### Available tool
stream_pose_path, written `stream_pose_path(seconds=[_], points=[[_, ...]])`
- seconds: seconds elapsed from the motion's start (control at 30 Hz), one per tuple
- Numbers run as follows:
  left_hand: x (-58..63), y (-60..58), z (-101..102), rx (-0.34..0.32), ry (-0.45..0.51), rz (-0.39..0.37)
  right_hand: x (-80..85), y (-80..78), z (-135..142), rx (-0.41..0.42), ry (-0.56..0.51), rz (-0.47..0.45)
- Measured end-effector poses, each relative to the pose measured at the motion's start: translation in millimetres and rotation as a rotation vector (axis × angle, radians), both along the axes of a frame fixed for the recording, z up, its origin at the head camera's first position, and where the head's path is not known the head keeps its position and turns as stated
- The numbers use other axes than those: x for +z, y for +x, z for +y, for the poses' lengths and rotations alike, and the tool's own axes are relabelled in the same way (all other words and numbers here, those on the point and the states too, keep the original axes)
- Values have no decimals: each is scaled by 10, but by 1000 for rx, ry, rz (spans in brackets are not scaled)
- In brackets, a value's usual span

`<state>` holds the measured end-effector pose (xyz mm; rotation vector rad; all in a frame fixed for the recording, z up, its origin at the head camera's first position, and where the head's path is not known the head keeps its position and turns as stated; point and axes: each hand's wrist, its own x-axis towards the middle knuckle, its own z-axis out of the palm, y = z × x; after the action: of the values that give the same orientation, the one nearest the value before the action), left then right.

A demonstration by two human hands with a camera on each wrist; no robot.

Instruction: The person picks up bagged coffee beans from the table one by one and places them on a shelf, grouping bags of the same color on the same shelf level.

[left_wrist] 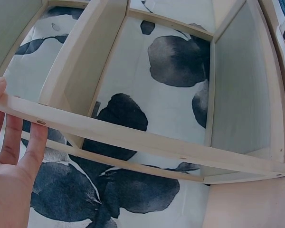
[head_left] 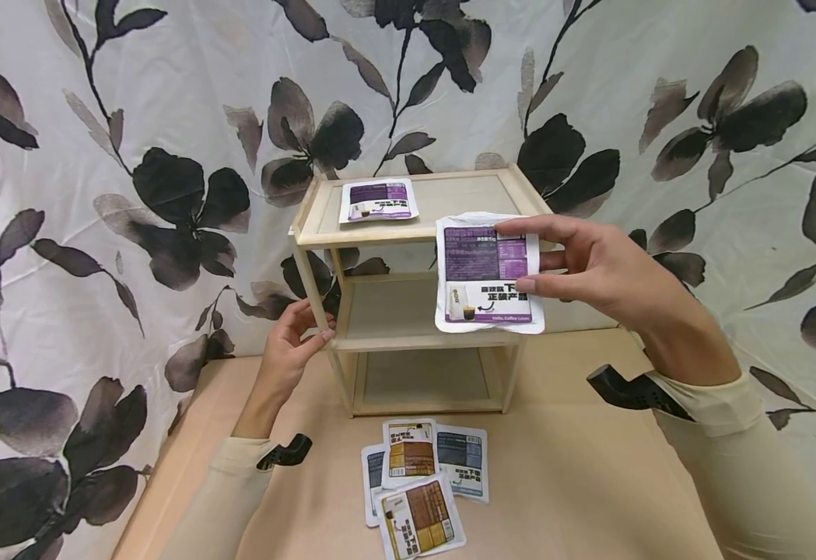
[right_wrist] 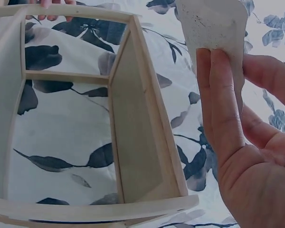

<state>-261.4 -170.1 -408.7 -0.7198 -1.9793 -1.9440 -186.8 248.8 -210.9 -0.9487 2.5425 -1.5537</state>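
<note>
A small wooden shelf rack [head_left: 418,342] with three tiers stands on the table. My left hand [head_left: 288,346] grips its front left post at about the middle tier; in the left wrist view the thumb and fingers [left_wrist: 37,147] lie on either side of that post. Up in front of the rack's right side, my right hand [head_left: 590,268] pinches a purple-and-white coffee sachet [head_left: 488,303] by its right edge, printed face toward the head camera. Its plain pale back [right_wrist: 213,28] shows in the right wrist view. Another purple sachet [head_left: 378,201] lies on the top tier at the left.
On the table [head_left: 555,451] before the rack lies a loose pile: two brown-and-white sachets, one on top [head_left: 422,517], and blue-and-white sachets, one at the right [head_left: 465,463]. A floral cloth [head_left: 190,210] hangs behind the rack.
</note>
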Motion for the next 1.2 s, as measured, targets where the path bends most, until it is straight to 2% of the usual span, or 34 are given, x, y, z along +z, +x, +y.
stream_pose_path(seconds=[0.3, 0.6, 0.8, 0.93, 1.2], points=[[8, 11, 1, 7, -5, -4, 172, -184, 71, 22, 48, 2], [1, 13, -3, 5, 0, -7, 271, -406, 104, 69, -24, 20], [9, 19, 0, 10, -4, -7, 330, -562, 111, 62, 13, 28], [-1, 23, -4, 14, -10, -14, 354, -678, 124, 84, 20, -1], [-7, 19, 1, 15, -8, -6, 396, -919, 183, 197, -85, -114]])
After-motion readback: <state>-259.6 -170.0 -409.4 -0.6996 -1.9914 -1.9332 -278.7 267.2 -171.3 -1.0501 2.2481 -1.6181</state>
